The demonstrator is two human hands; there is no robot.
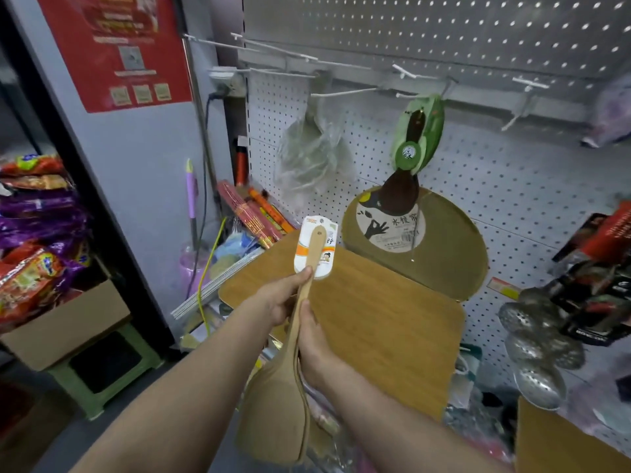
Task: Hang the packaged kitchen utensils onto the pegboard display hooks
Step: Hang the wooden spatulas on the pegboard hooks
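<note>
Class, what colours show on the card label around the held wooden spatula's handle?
White with orange bands, clearest in the head view.

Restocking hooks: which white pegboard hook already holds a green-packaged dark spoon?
The white hook right of centre; the green-packaged dark spoon hangs there. Its left neighbour holds a clear plastic bag.

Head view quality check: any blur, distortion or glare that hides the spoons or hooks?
Head view: wide-angle bending curves the pegboard edges; the hooks and right-side goods are soft with blur; the wooden spoons in the left hand and right hand read clearly; no glare.
</note>
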